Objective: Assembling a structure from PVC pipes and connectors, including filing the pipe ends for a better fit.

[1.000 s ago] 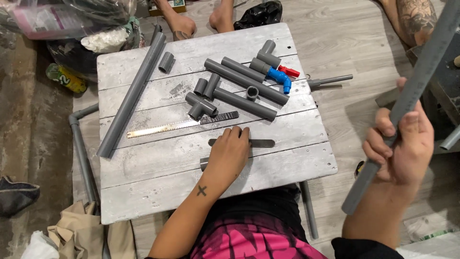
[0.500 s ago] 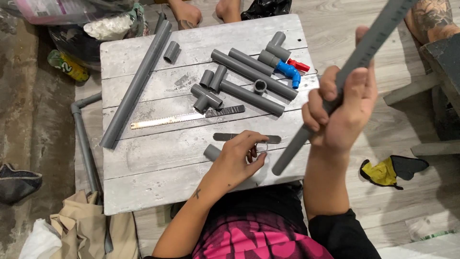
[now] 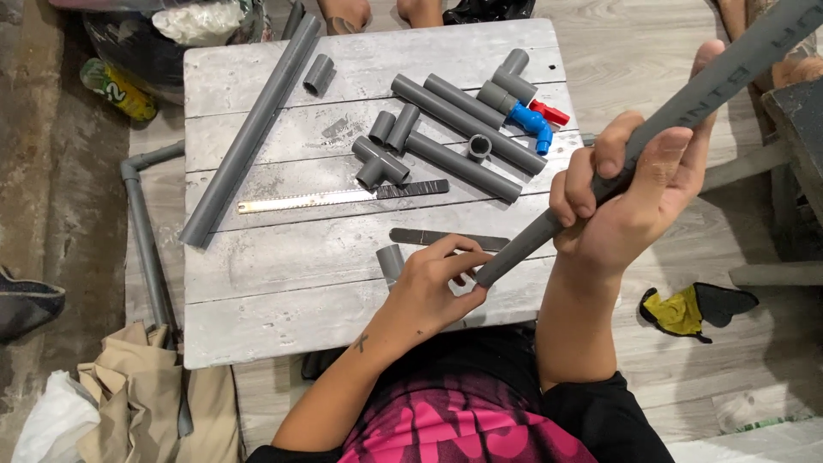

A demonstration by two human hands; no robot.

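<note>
**Long grey pipe gripped above a table of fittings**

Head view: The right hand [image 3: 630, 193] is wrapped tight around a long grey pipe [image 3: 686, 107], fingers [image 3: 583, 184] curled fully over it and thumb stretched along its upper length. The pipe slants from beyond the top right corner down to its cut end, which sits just beside the left hand's fingertips. The left hand [image 3: 433, 287] rests on the weathered wooden table [image 3: 257, 291], fingers [image 3: 450, 253] bent and pinched near the pipe's end; whether they hold anything small cannot be told. A short grey coupling [image 3: 390, 260] lies touching the left hand's far side, and a dark flat blade [image 3: 446, 237] lies just beyond the fingertips. Further out from the fingers are a hacksaw blade [image 3: 334, 197], a tee fitting [image 3: 377, 163], several cut pipe pieces [image 3: 463, 165], and a blue valve with a red handle [image 3: 533, 124]. Well to the left, another long pipe [image 3: 249, 129] runs diagonally.
</note>
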